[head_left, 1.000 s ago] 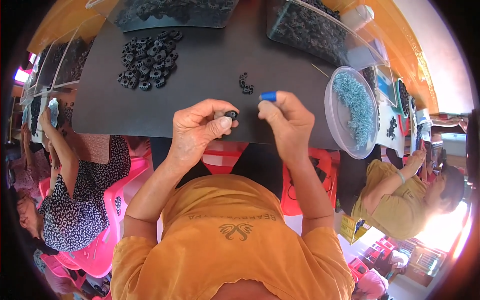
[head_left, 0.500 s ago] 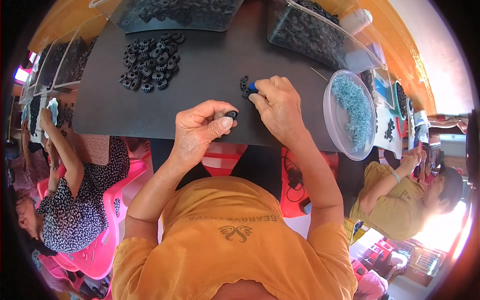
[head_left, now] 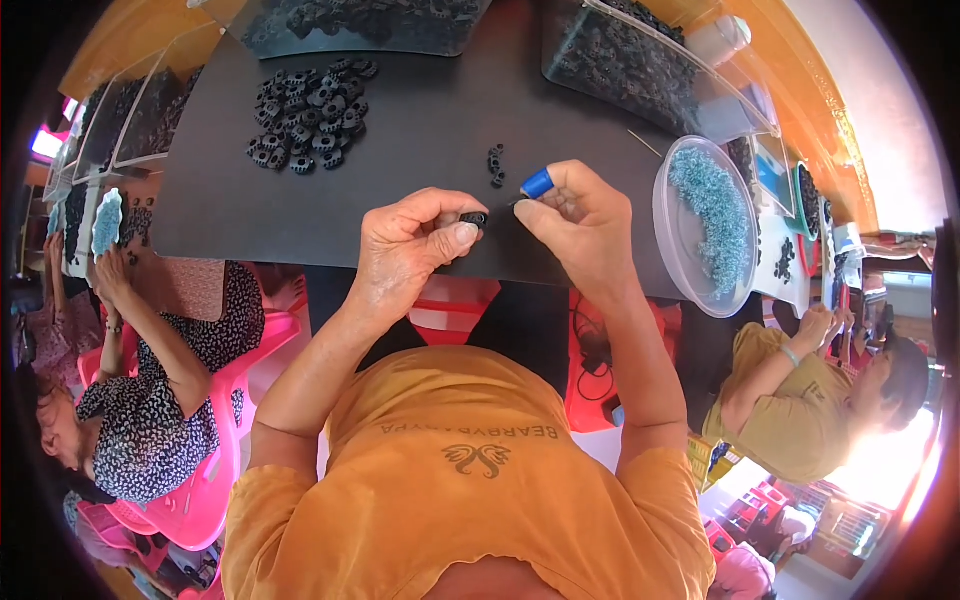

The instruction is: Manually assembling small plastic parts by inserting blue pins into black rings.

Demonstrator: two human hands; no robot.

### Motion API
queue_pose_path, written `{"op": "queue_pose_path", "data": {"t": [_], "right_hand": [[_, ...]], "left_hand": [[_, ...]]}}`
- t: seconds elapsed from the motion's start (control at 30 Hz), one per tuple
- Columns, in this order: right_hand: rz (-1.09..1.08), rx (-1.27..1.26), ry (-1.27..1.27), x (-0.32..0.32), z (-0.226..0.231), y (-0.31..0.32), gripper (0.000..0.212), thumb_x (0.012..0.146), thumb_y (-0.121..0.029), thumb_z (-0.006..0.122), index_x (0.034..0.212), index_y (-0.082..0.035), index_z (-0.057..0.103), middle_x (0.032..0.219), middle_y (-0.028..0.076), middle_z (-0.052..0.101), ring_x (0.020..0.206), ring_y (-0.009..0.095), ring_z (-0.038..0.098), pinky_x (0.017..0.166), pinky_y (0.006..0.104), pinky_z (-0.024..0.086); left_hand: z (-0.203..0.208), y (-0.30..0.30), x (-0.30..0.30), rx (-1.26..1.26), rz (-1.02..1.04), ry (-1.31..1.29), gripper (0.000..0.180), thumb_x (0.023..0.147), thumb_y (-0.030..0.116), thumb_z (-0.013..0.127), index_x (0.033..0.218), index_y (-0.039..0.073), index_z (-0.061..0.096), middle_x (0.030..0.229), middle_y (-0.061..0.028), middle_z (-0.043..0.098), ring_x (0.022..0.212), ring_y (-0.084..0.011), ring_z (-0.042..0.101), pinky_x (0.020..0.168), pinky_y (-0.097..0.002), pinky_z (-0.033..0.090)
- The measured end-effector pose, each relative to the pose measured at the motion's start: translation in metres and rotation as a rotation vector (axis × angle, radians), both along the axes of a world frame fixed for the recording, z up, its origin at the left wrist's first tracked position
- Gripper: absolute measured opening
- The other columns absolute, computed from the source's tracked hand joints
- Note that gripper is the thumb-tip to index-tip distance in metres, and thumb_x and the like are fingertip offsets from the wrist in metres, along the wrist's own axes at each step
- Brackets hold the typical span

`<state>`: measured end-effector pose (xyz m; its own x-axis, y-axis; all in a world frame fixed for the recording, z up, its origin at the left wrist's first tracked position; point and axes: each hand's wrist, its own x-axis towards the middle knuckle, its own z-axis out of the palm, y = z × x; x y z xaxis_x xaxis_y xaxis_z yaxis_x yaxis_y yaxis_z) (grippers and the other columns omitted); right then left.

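My left hand (head_left: 415, 250) pinches a small black plastic part (head_left: 474, 218) between thumb and fingertips, above the near edge of the dark table (head_left: 420, 140). To its right, my right hand (head_left: 590, 215) has its thumb and fingers drawn together. A blue cover (head_left: 537, 183) wraps one of its fingertips. Something thin and dark seems to lie at the thumb tip, too small to make out. Just beyond the hands, a short row of small black pieces (head_left: 495, 165) rests on the table. Farther left sits a pile of black plastic parts (head_left: 308, 115).
A round clear dish of pale blue-green bits (head_left: 715, 220) stands at the table's right edge. Clear bins of black parts (head_left: 365, 30) (head_left: 630, 65) line the far side. A thin stick (head_left: 644, 143) lies near the dish. Co-workers sit left (head_left: 150, 420) and right (head_left: 790, 400).
My right hand has drawn back to the right from the row of small black pieces, uncovering it. My left hand still pinches the black part. The left co-worker's arms have shifted.
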<state>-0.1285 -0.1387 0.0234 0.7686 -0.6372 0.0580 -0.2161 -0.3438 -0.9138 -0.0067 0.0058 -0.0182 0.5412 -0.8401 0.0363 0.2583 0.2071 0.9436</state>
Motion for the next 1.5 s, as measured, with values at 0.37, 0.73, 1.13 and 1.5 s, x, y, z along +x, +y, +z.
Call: {"op": "queue_pose_path", "data": {"t": [0.37, 0.73, 1.13, 1.5], "right_hand": [[0.044, 0.180, -0.183, -0.007, -0.007, 0.019, 0.012, 0.079, -0.002, 0.067, 0.088, -0.002, 0.059, 0.072, -0.003, 0.057, 0.067, 0.002, 0.049, 0.058, 0.0190, 0.041], [0.059, 0.175, -0.170, -0.008, -0.002, 0.028, 0.015, 0.083, 0.008, 0.061, 0.097, 0.003, 0.062, 0.086, 0.002, 0.063, 0.080, 0.006, 0.059, 0.070, 0.0201, 0.048], [0.068, 0.033, -0.170, -0.006, -0.014, 0.030, 0.010, 0.080, 0.003, 0.064, 0.087, 0.000, 0.057, 0.073, 0.003, 0.063, 0.064, 0.004, 0.054, 0.055, 0.0214, 0.045], [0.037, -0.349, -0.318, 0.001, -0.028, 0.034, 0.018, 0.072, 0.011, 0.063, 0.080, -0.003, 0.055, 0.065, 0.009, 0.053, 0.053, 0.022, 0.051, 0.047, 0.0317, 0.039]], "left_hand": [[0.007, -0.001, -0.008, 0.018, -0.027, 0.068, 0.018, 0.082, 0.003, 0.069, 0.099, -0.001, 0.067, 0.082, 0.0002, 0.059, 0.070, -0.0052, 0.051, 0.063, -0.0191, 0.045], [0.003, 0.001, -0.012, -0.001, -0.005, 0.078, 0.016, 0.084, 0.003, 0.067, 0.099, -0.002, 0.066, 0.082, -0.0005, 0.060, 0.071, -0.0049, 0.051, 0.063, -0.0185, 0.044], [0.004, 0.002, -0.019, 0.025, 0.037, 0.023, 0.012, 0.085, -0.001, 0.063, 0.096, -0.003, 0.066, 0.081, -0.0021, 0.062, 0.065, -0.0063, 0.051, 0.056, -0.0178, 0.044], [0.005, -0.002, -0.022, 0.097, 0.150, -0.293, 0.012, 0.082, -0.004, 0.064, 0.093, -0.003, 0.065, 0.073, -0.0038, 0.061, 0.058, -0.0072, 0.051, 0.051, -0.0206, 0.043]]}}
